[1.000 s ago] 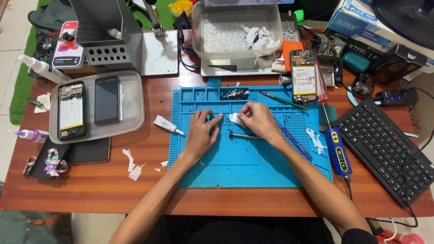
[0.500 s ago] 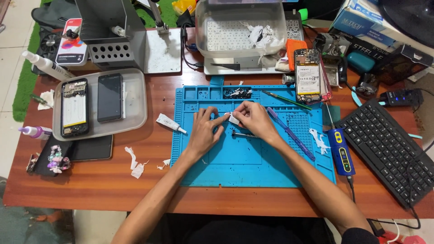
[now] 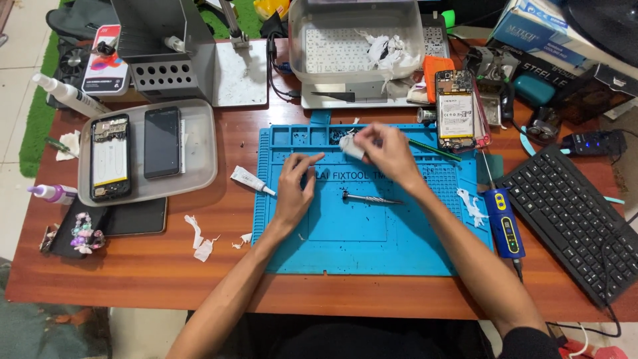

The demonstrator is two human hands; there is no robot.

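Note:
My right hand (image 3: 387, 154) is raised over the far part of the blue repair mat (image 3: 345, 246), fingers closed on a small white wad of tissue (image 3: 350, 146). My left hand (image 3: 294, 187) rests flat on the mat with fingers spread and the index finger pointing right; it holds nothing. A metal screwdriver (image 3: 371, 198) lies on the mat between my hands. A small white glue tube (image 3: 250, 180) lies just off the mat's left edge, near my left hand.
A grey tray (image 3: 199, 169) at left holds an opened phone (image 3: 109, 158) and a dark phone (image 3: 162, 142). Another opened phone (image 3: 456, 110), a blue-handled tool (image 3: 504, 223) and a black keyboard (image 3: 577, 219) lie to the right. Tissue scraps (image 3: 199, 240) lie on the wooden desk.
My right hand has lifted from the mat's middle toward its far edge, carrying the white tissue. My left hand has stayed about in place on the mat. The screwdriver now lies uncovered.

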